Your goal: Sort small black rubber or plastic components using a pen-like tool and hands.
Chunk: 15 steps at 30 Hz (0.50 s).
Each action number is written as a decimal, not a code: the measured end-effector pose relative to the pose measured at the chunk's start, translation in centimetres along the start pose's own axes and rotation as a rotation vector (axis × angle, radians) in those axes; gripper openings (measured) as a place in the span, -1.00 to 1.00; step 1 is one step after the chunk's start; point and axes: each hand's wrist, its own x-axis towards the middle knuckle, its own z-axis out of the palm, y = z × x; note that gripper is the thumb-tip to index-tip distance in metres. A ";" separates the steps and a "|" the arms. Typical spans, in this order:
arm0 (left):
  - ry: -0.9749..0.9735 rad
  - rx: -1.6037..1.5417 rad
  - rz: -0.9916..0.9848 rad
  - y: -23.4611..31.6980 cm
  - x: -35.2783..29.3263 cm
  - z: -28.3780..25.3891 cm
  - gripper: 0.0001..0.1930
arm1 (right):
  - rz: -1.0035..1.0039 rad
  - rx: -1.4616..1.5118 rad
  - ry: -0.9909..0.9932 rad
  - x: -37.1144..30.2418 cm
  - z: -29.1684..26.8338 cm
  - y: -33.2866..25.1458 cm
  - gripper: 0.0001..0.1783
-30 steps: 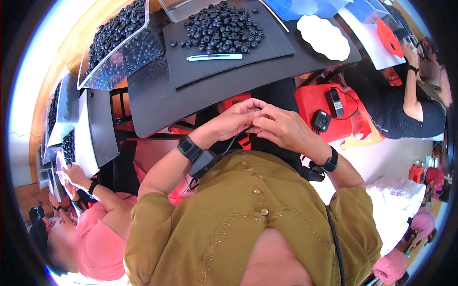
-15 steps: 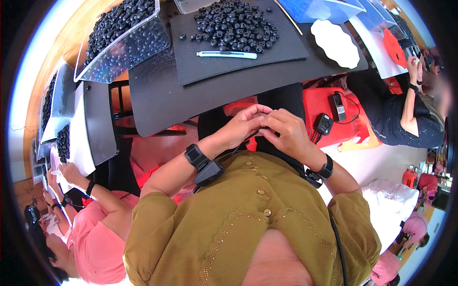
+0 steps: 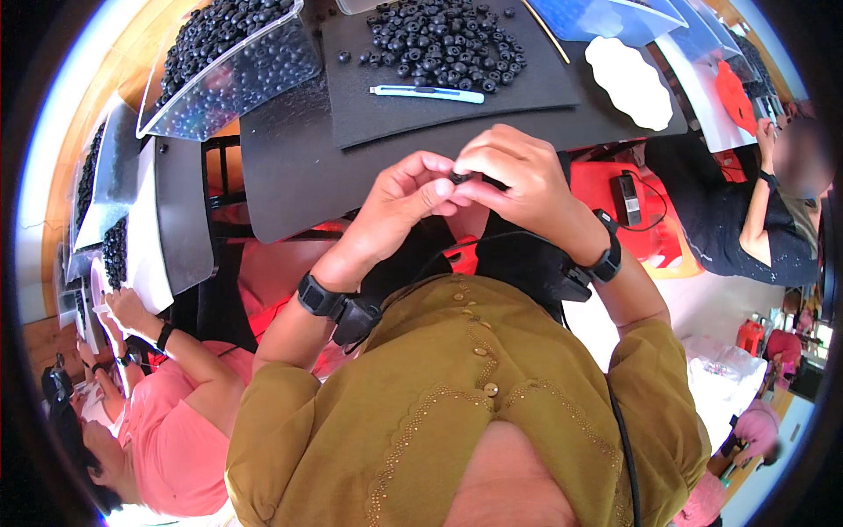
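Above the near edge of the dark table, my left hand (image 3: 402,195) and my right hand (image 3: 520,176) meet. A small round black part (image 3: 457,177) is pinched between their fingertips, mostly covered by them. On the dark mat (image 3: 378,126) beyond lies a loose pile of similar black parts (image 3: 443,44), bead-like, with holes through them. A light-blue utility knife (image 3: 427,93) rests on the mat in front of the pile, apart from both hands.
At the left stands a clear plastic bin (image 3: 219,97) full of black parts. A thin stick (image 3: 546,32) and a white scalloped sheet (image 3: 628,83) lie to the right, near a blue bin (image 3: 606,19). A red stool (image 3: 601,189) holds a black device. Co-workers sit on both sides.
Both hands have risen away from my lap toward the table edge and spread slightly apart at the wrists. The black part now shows between the fingertips.
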 end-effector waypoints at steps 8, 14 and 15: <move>0.108 -0.053 0.084 1.8 -1.2 -3.4 -0.84 | 0.076 0.006 -0.126 4.0 0.7 2.8 -0.74; 0.204 0.015 0.270 5.7 -0.8 -4.5 -0.88 | 0.012 -0.484 -0.172 5.3 3.3 6.1 -0.72; 0.244 0.018 0.292 6.2 -0.9 -4.5 -0.89 | 0.006 -0.477 -0.172 5.5 3.7 6.1 -0.72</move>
